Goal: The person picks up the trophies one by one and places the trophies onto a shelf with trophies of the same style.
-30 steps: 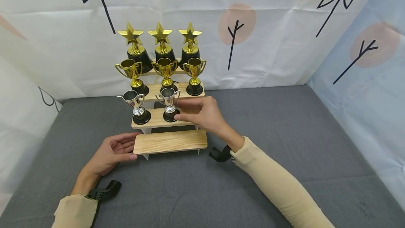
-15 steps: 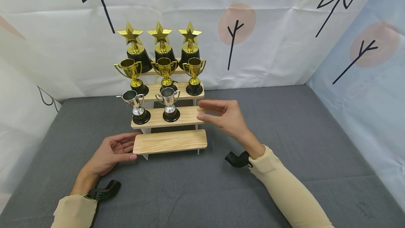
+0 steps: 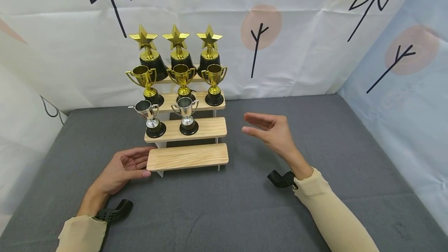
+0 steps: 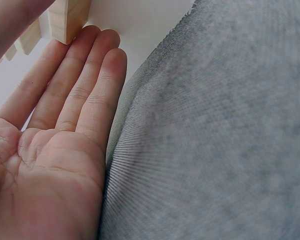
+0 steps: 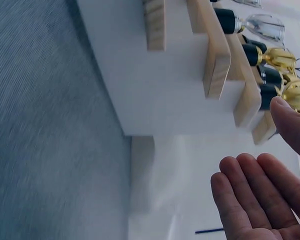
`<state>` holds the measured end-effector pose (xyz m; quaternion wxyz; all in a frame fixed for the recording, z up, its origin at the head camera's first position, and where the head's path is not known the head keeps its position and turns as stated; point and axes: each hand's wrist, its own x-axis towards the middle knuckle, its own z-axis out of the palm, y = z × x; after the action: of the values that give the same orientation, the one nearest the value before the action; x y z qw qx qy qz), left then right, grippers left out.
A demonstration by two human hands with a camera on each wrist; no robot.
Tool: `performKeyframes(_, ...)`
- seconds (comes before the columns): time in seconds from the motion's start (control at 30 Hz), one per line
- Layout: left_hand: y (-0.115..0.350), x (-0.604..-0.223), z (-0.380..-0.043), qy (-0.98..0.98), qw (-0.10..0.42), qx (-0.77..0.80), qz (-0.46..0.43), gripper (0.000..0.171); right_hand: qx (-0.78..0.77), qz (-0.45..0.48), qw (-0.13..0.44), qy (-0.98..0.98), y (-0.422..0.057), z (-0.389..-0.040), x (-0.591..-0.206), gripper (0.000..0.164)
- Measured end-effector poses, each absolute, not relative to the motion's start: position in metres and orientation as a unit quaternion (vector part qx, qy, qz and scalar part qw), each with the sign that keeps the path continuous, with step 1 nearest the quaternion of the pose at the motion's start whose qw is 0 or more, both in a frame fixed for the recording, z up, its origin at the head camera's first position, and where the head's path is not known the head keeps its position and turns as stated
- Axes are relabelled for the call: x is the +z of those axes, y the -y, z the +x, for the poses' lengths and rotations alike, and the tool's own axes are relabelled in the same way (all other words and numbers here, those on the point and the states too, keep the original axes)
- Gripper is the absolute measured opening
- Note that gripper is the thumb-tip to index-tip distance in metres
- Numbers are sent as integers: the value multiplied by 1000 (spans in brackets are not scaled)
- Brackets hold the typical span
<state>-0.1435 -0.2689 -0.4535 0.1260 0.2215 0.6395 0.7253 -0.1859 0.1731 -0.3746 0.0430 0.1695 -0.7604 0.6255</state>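
A stepped wooden display stand (image 3: 187, 157) has several tiers. Two silver trophy cups (image 3: 187, 114) with black bases stand on the second tier from the front, one at its left end and one in its middle. The front tier is bare. My left hand (image 3: 123, 169) lies at the left end of the front tier, its straight fingers touching the board's end in the left wrist view. To the right of the stand, my right hand (image 3: 274, 133) hovers apart from it, thumb and fingers spread, holding nothing; the right wrist view shows straight fingers (image 5: 245, 185).
Three gold trophy cups (image 3: 181, 79) stand on the tier behind the silver ones. Three gold star trophies (image 3: 176, 46) fill the top tier. Grey cloth (image 3: 217, 213) covers the table, and a printed white backdrop (image 3: 301, 57) rises behind.
My right hand has let go of the middle silver trophy cup and moved away to the right of the stand. The cup stays on its tier. My left hand has not moved.
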Motion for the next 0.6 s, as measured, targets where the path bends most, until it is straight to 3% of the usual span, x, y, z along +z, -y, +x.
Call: performKeyframes(0.6,270,-453,-143,-648,125,721,212,67,598,151,70,784,-226,-181,-393,42)
